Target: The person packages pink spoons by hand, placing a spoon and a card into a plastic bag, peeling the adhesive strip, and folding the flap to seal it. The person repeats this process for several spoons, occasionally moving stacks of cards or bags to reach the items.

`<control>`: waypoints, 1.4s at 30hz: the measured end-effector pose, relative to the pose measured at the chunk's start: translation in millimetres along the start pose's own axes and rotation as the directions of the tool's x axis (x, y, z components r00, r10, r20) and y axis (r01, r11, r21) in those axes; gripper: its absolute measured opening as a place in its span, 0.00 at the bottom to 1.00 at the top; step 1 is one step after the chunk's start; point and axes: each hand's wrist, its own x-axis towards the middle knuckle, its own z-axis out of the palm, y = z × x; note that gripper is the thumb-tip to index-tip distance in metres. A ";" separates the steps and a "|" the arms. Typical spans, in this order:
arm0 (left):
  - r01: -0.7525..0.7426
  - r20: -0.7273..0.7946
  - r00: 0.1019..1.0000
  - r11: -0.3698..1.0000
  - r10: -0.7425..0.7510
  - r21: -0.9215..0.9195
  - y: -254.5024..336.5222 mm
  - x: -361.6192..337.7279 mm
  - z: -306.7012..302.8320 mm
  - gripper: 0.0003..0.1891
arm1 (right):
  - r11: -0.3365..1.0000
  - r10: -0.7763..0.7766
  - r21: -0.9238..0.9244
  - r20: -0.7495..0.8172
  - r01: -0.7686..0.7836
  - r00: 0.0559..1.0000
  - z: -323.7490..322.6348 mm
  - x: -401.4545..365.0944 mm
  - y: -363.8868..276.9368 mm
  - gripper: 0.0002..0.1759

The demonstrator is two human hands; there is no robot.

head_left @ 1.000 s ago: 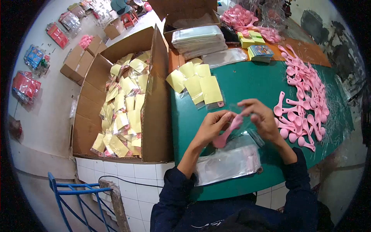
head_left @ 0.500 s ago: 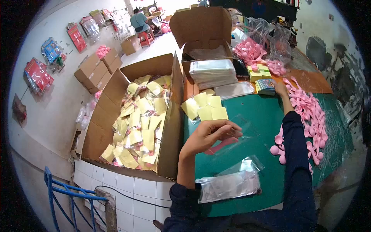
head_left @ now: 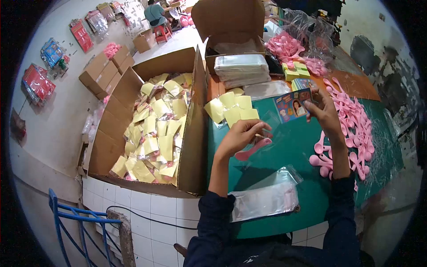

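Since the previous frame, my right hand has drawn back from the card stack, fingers pinching one printed card. My left hand grips one clear bag containing one pink spoon, above the green bench.

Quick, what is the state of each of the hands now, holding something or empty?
The left hand is closed on a clear bag with a pink spoon inside.
The right hand is closed on a printed card.
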 end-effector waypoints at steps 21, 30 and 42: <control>-0.128 0.120 0.988 0.957 0.099 0.261 11.0 -2.8 15.4 0.20 | 0.868 0.205 -0.486 0.533 0.099 0.821 40.1 -30.5 -34.8 0.13; -0.105 0.045 0.994 0.899 0.095 0.425 -5.3 -1.9 12.8 0.31 | 0.867 0.123 -0.454 0.593 0.204 0.796 37.0 -26.7 -13.0 0.08; -0.168 0.190 0.971 0.979 0.144 0.117 9.7 -27.1 -21.9 0.31 | 0.976 0.129 -0.217 0.456 -0.030 0.880 39.0 -18.8 -5.5 0.09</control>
